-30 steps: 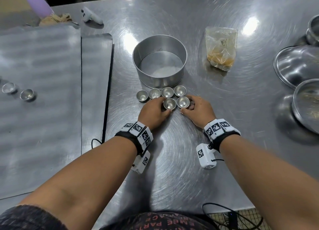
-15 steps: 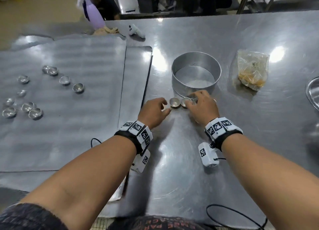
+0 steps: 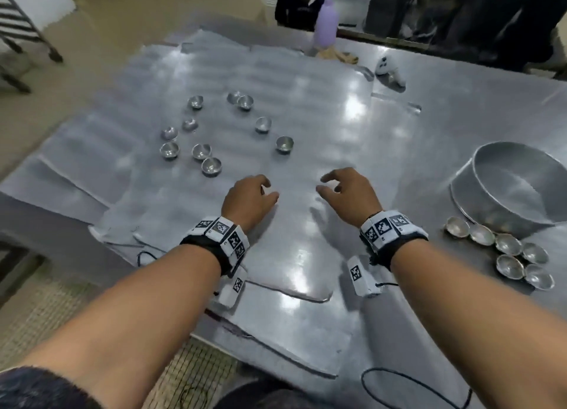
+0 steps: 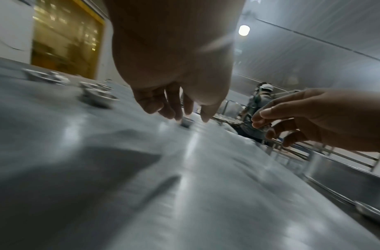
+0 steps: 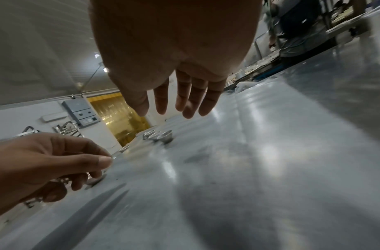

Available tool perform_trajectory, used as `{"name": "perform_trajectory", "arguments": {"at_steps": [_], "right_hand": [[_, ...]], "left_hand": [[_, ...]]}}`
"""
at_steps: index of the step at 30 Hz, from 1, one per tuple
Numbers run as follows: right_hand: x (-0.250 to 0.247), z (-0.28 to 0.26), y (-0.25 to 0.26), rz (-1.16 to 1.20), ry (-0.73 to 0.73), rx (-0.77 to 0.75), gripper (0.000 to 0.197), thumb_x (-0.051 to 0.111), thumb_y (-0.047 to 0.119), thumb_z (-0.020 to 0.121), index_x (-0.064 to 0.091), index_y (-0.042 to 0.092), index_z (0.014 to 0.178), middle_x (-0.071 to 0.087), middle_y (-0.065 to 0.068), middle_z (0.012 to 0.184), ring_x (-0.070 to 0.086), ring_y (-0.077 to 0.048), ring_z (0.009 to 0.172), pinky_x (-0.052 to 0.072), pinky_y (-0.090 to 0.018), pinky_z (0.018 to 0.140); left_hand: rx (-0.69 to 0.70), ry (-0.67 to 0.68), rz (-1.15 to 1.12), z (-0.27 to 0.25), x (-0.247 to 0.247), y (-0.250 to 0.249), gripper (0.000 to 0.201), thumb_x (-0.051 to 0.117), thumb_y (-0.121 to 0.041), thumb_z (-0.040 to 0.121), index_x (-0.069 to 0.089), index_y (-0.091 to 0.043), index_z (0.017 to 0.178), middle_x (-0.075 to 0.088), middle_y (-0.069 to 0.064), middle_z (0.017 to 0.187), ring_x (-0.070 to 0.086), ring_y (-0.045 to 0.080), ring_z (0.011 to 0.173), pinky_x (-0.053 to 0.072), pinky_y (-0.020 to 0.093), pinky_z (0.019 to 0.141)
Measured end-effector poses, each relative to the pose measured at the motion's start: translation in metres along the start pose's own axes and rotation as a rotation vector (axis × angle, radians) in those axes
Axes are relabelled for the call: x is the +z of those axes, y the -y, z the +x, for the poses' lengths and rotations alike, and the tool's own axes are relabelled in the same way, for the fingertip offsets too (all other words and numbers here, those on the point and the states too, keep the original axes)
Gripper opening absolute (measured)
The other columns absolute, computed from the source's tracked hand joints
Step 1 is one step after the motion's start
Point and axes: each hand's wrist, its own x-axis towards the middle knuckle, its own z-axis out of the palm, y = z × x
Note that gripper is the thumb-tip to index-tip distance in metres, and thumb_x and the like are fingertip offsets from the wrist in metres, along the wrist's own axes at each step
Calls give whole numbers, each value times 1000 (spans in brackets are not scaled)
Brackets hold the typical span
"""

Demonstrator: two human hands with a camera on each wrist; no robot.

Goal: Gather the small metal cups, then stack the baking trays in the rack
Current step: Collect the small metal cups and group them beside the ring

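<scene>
Several small metal cups [image 3: 284, 144] lie scattered on the far left part of a large flat baking tray [image 3: 322, 138]. A second group of cups [image 3: 507, 245] sits gathered on the table beside a round tin [image 3: 506, 190]. My left hand [image 3: 267, 189] and right hand [image 3: 326, 184] hover side by side over the tray, short of the scattered cups. Both hold nothing, their fingers loosely curled. In the left wrist view one cup [image 4: 186, 122] stands just beyond the fingertips [image 4: 169, 110]. The right wrist view shows relaxed fingers [image 5: 184, 101] with cups [image 5: 161, 135] further ahead.
More flat trays [image 3: 76, 175] overlap under the big one at the left and near edges. A purple spray bottle [image 3: 326, 24], a cloth and a small white device [image 3: 387, 67] sit at the back. A black cable [image 3: 414, 387] loops near the front right. People stand behind the table.
Both hands have let go of the cups gathered by the round tin and moved left over the baking tray. The head view has swung left with them.
</scene>
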Motion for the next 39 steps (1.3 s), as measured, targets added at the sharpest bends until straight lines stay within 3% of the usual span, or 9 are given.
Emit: {"name": "perform_trajectory", "arguments": {"at_steps": [4, 7, 13, 17, 21, 27, 34, 39], "right_hand": [[40, 37, 38, -52, 43, -25, 33, 65, 45, 90, 68, 24, 116, 57, -1, 129, 63, -17, 97, 50, -37, 92], [60, 64, 50, -80, 34, -30, 40, 67, 45, 87, 65, 24, 121, 53, -4, 135, 58, -22, 116, 47, -39, 99], [72, 117, 51, -157, 26, 21, 63, 70, 43, 83, 50, 22, 140, 40, -11, 151, 41, -30, 136, 37, -41, 110], [76, 140, 47, -151, 36, 42, 73, 74, 38, 81, 44, 20, 145, 40, -10, 151, 42, -30, 136, 35, -39, 111], [82, 157, 44, -180, 58, 27, 75, 73, 39, 84, 40, 18, 148, 43, -10, 149, 42, -31, 135, 36, -41, 111], [90, 167, 47, -227, 66, 28, 65, 66, 35, 90, 42, 18, 148, 48, -9, 147, 46, -33, 132, 39, -42, 107], [86, 147, 44, -219, 69, 42, 60, 66, 33, 91, 47, 19, 146, 49, -7, 146, 46, -32, 131, 41, -43, 106], [63, 104, 32, -194, 77, 12, 55, 69, 33, 88, 55, 19, 139, 55, -7, 137, 55, -29, 121, 45, -37, 99]], "left_hand": [[-81, -109, -70, 13, -32, 56, 38, 68, -36, 91, 63, -18, 124, 60, 4, 126, 63, 24, 107, 51, 36, 93], [-101, -183, -90, 25, -44, 86, 42, 71, -38, 86, 59, -22, 123, 51, 6, 130, 60, 29, 109, 52, 42, 94], [-155, -142, -70, 55, -52, 111, 62, 74, -47, 80, 53, -34, 136, 46, 8, 130, 58, 33, 112, 49, 38, 95], [-145, -128, -27, 70, -51, 117, 64, 74, -51, 77, 52, -31, 134, 54, 10, 126, 58, 34, 109, 49, 39, 92], [-118, -125, -23, 80, -51, 118, 55, 75, -46, 78, 52, -23, 124, 61, 7, 118, 60, 34, 101, 51, 39, 84], [-93, -134, -53, 80, -49, 120, 53, 75, -44, 81, 55, -24, 126, 61, 3, 124, 60, 29, 105, 49, 35, 85], [-49, -92, -67, 72, -44, 108, 61, 69, -42, 91, 50, -17, 143, 49, 1, 147, 56, 29, 122, 42, 32, 96], [16, -16, -64, 60, -30, 74, 58, 69, -41, 90, 51, -18, 141, 49, 2, 137, 58, 30, 116, 46, 35, 95]]}}
